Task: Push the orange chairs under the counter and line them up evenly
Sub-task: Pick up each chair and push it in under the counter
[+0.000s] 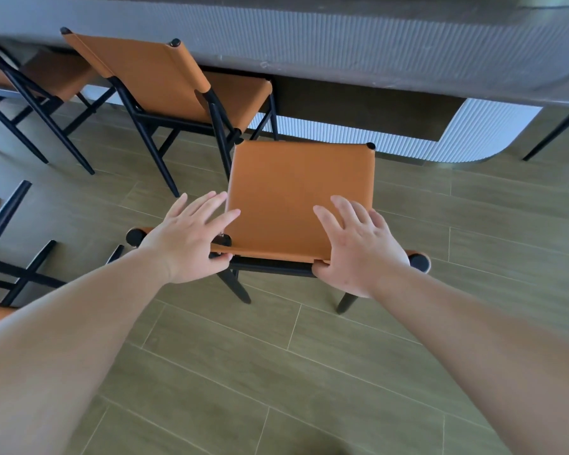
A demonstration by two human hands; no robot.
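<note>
Hands: left hand [186, 239] and right hand [358, 247] both lie on the top of the backrest of the near chair [298, 198], fingers spread wide and flat, thumbs hooked under the back edge; it looks like a pushing contact and not a closed grasp.
Near chair: it stands on the tiled floor [276, 372], well out from the counter [342, 37]; its seat is not under the counter edge yet, only its far corners come near the ribbed base [457, 133].
Second chair: to the left and farther, the second chair [165, 80] has its seat partly under the counter, the backrest is outside.
Third chair: at the far left edge the third chair [46, 77] seems to be pushed in about the same way, but it is cut off by the frame.
Progress: as I judge, two chairs are roughly in place; the near one must go forward and then be lined up with the others.
</note>
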